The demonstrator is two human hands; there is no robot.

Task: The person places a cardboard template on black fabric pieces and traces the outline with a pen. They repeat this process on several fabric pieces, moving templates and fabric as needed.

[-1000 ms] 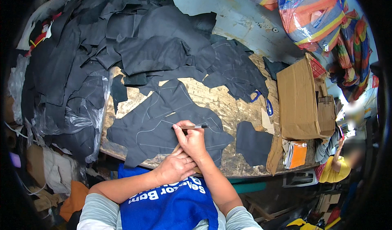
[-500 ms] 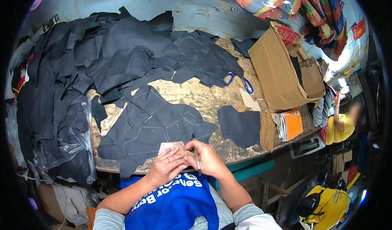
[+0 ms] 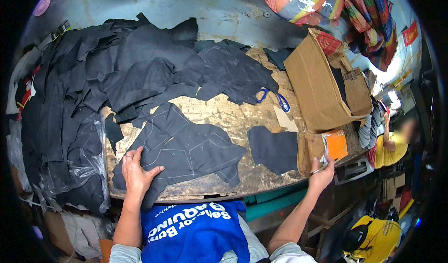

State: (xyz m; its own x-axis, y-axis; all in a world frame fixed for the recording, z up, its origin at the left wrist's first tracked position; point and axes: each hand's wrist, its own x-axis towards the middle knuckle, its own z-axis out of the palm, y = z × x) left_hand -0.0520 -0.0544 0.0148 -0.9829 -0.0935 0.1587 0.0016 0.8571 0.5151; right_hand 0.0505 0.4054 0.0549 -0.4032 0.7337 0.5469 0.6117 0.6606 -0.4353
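My left hand (image 3: pixel 136 175) rests with fingers spread on the left end of a dark leather sheet (image 3: pixel 189 139) marked with pale chalk outlines. Out to the right, my right hand (image 3: pixel 322 175) is closed around a slim pen (image 3: pixel 320 170), at the near side of an orange-topped stack (image 3: pixel 336 144). Whether those fingers also grip a card from the stack cannot be made out. Between the hands lies a smaller dark leather piece (image 3: pixel 274 148), touched by neither.
Heaped dark leather (image 3: pixel 126 57) covers the table's left and back. Blue-handled scissors (image 3: pixel 282 102) lie near a cardboard box (image 3: pixel 317 81). A brown card strip (image 3: pixel 305 153) sits before the box. At far right is a person in yellow (image 3: pixel 392 146).
My hands have parted from the small pale card they both held. The left moved left onto the leather; the right went right to the orange-topped stack, still with the pen.
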